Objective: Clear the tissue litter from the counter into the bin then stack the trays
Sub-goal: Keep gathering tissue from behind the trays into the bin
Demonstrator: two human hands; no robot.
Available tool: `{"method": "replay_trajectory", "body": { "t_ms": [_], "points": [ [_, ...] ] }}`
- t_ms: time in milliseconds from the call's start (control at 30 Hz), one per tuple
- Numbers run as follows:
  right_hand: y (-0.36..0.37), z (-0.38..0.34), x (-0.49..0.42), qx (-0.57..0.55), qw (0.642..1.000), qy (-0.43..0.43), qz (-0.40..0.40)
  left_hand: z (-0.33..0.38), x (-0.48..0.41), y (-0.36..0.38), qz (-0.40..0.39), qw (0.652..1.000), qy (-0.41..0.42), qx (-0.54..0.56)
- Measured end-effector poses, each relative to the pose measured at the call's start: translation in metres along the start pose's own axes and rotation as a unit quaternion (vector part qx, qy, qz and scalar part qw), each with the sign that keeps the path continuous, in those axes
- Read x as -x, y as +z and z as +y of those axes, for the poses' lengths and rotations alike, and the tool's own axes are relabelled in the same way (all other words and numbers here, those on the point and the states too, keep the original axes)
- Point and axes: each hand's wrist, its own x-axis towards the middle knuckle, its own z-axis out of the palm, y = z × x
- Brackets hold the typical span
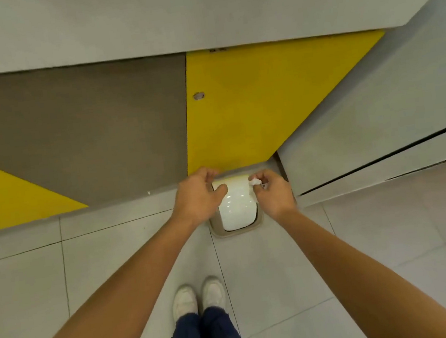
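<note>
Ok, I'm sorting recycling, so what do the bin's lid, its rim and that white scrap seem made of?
The lid: probably glossy white plastic, given its sharp light reflections. The rim: likely matte beige plastic, no glare. The scrap: crumpled and soft-looking, probably tissue paper, though it is small.

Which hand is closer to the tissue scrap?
Right. The right hand pinches the tissue scrap in its fingers; the left hand holds the opposite corner of the bin lid.

I see a pale grey tiled floor (286,274) carrying a small beige bin (237,209) with a glossy white lid, set against the yellow cabinet front (264,101), and the person's white shoes (184,300) near it
</note>
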Motion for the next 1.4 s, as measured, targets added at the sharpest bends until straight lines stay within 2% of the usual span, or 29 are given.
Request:
{"method": "replay_trajectory", "body": {
  "t_ms": [200,367,567,767,900,1100,1233,1400],
  "points": [
    [0.075,0.087,-0.048,-0.019,0.998,0.058,0.025,-0.097,-0.055,0.071,-0.022,0.998,-0.041,-0.049],
    [0.133,0.155,-0.078,0.002,0.996,0.086,0.011,-0.159,-0.093,0.119,-0.062,0.987,-0.021,-0.147],
    [0.166,0.193,-0.093,-0.059,0.979,0.194,0.02,-0.203,-0.102,0.154,-0.055,0.98,0.018,-0.189],
    [0.183,0.198,-0.104,-0.124,0.96,0.253,0.0,-0.219,-0.099,0.165,-0.018,0.974,0.048,-0.219],
    [0.186,0.2,-0.106,-0.103,0.965,0.237,-0.038,-0.221,-0.099,0.168,-0.015,0.974,0.047,-0.221],
    [0.177,0.195,-0.099,-0.113,0.964,0.235,-0.043,-0.215,-0.097,0.162,-0.014,0.974,0.04,-0.221],
    [0.162,0.176,-0.086,-0.113,0.966,0.224,-0.054,-0.199,-0.084,0.15,-0.006,0.976,0.048,-0.212],
    [0.132,0.135,-0.062,-0.083,0.98,0.171,-0.064,-0.157,-0.057,0.119,0.009,0.978,0.063,-0.197]
  ]
}}
